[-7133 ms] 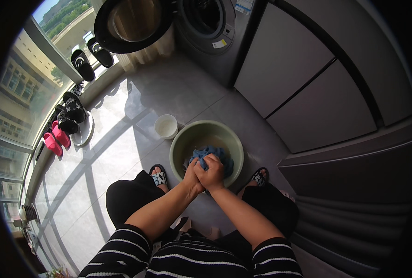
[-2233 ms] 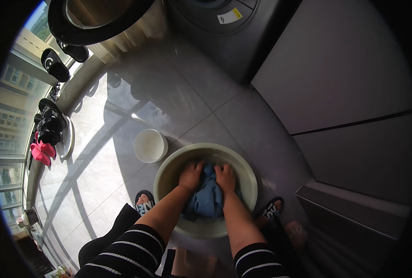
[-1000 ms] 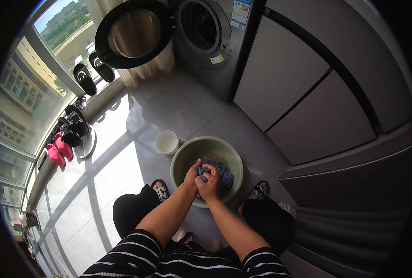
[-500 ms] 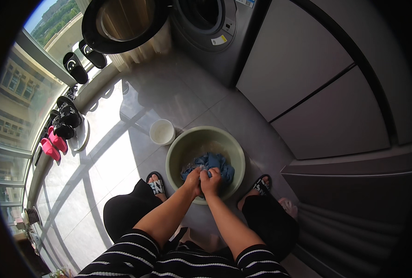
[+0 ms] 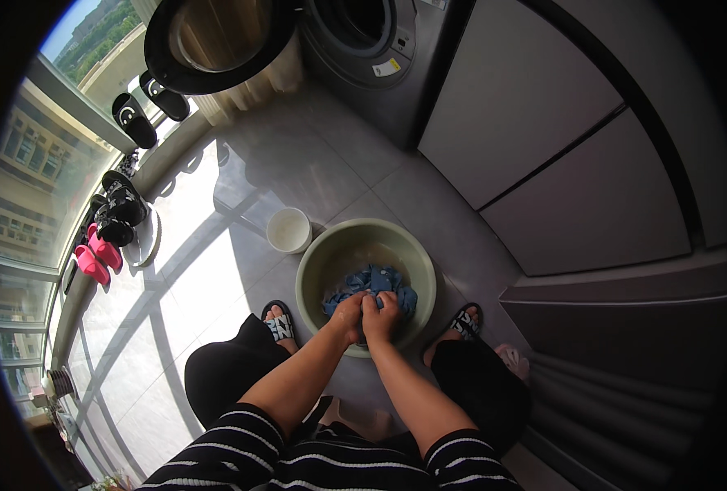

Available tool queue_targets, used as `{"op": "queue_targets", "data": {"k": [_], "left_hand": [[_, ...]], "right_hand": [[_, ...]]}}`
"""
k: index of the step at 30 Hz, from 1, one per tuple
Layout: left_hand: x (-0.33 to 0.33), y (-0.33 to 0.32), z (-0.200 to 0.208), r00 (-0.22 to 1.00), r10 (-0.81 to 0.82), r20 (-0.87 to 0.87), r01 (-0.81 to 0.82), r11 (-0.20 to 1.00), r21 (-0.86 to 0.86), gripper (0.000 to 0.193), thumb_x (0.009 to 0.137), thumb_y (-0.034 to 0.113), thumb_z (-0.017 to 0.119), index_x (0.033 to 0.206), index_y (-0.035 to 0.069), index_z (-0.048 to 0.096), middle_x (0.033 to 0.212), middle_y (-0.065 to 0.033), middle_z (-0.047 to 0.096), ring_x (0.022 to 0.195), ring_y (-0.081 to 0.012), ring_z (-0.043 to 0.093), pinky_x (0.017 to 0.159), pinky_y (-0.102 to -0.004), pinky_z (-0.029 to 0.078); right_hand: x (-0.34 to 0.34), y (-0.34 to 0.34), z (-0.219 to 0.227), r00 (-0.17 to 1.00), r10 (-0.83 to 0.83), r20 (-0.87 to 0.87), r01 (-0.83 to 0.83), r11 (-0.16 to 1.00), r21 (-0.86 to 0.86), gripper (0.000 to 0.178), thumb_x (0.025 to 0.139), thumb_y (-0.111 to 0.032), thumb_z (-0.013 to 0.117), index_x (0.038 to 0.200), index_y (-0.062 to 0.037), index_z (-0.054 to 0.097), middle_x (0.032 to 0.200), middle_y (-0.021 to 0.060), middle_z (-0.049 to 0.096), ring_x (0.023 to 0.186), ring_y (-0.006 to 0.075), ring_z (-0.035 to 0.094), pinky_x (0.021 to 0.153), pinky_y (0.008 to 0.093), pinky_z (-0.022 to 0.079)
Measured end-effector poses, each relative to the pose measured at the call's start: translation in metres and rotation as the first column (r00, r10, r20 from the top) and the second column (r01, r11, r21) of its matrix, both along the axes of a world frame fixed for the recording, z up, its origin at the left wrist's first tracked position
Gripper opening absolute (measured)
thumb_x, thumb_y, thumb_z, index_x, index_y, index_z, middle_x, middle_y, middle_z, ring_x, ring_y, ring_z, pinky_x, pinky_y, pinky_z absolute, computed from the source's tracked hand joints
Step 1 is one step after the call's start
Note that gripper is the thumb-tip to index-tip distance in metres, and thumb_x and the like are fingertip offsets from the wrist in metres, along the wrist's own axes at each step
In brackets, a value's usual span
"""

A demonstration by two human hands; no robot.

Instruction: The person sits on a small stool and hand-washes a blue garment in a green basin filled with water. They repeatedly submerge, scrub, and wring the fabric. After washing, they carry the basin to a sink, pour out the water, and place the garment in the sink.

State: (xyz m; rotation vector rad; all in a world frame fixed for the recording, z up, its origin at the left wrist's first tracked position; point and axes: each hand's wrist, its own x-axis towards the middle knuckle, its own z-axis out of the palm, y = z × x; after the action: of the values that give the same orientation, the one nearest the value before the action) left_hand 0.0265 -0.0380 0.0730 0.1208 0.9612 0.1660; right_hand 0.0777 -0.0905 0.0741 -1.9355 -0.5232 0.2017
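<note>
1. Head view: left hand (image 5: 347, 316) and right hand (image 5: 383, 313) together, fingers curled, both gripping blue cloth (image 5: 386, 277); left fingers partly hidden. About two seconds ago the hands were apart.
2. Blue cloth bunched inside green basin (image 5: 414, 255), mostly beyond the knuckles; earlier it was spread longer toward the near rim.
3. Green basin on tiled floor (image 5: 318, 164), unchanged.
4. White tub (image 5: 289, 231) just beside basin, far left, same spot.
5. Washing machine (image 5: 353, 74) farthest, door (image 5: 216, 37) swung out, as before.
</note>
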Motion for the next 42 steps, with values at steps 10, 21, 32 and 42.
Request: {"op": "queue_targets", "data": {"k": [10, 21, 32, 42], "left_hand": [[0.005, 0.005, 0.011, 0.998, -0.061, -0.035, 0.061, 0.998, 0.010, 0.026, 0.091, 0.033, 0.047, 0.086, 0.009, 0.056, 0.083, -0.0104, 0.060, 0.076, -0.0231, 0.058, 0.072, -0.0358, 0.048], [0.007, 0.029, 0.040, 0.990, -0.136, -0.042, 0.142, 0.931, 0.336, 0.041, 0.087, 0.032, 0.058, 0.115, 0.003, 0.053, 0.112, -0.0124, 0.058, 0.095, -0.0208, 0.059, 0.084, -0.0353, 0.048], [0.002, 0.026, 0.055, 0.949, -0.303, -0.092, 0.294, 0.737, 0.609, 0.060, 0.077, 0.020, 0.071, 0.127, 0.004, 0.043, 0.110, -0.0101, 0.058, 0.099, -0.0188, 0.056, 0.087, -0.0318, 0.044], [0.004, 0.052, 0.062, 0.862, 0.239, 0.446, -0.105, 0.946, -0.306, 0.043, 0.086, 0.045, 0.052, 0.101, 0.006, 0.062, 0.107, -0.0148, 0.062, 0.099, -0.0344, 0.056, 0.097, -0.0498, 0.037]], "right_hand": [[0.000, 0.001, -0.006, 0.995, 0.054, -0.083, -0.055, 0.998, -0.019, 0.017, 0.068, -0.013, 0.060, 0.067, 0.0030, 0.054, 0.071, 0.0181, 0.055, 0.067, 0.0359, 0.054, 0.063, 0.0393, 0.045], [0.065, 0.010, 0.012, 0.559, -0.085, -0.825, 0.175, 0.985, 0.017, 0.036, 0.082, -0.032, 0.061, 0.076, 0.0036, 0.059, 0.078, 0.0068, 0.060, 0.069, 0.0179, 0.055, 0.067, 0.0344, 0.045], [0.075, 0.015, 0.046, 0.313, 0.215, -0.925, 0.086, 0.963, 0.253, 0.079, 0.082, -0.066, 0.045, 0.135, -0.0085, 0.036, 0.141, 0.0205, 0.024, 0.133, 0.0296, 0.018, 0.103, 0.0378, 0.025], [0.062, -0.037, -0.043, 0.650, 0.670, -0.357, -0.754, 0.512, -0.412, 0.095, 0.058, -0.028, 0.077, 0.138, -0.0081, 0.030, 0.138, 0.0179, 0.037, 0.132, 0.0314, 0.027, 0.107, 0.0407, 0.020]]}}
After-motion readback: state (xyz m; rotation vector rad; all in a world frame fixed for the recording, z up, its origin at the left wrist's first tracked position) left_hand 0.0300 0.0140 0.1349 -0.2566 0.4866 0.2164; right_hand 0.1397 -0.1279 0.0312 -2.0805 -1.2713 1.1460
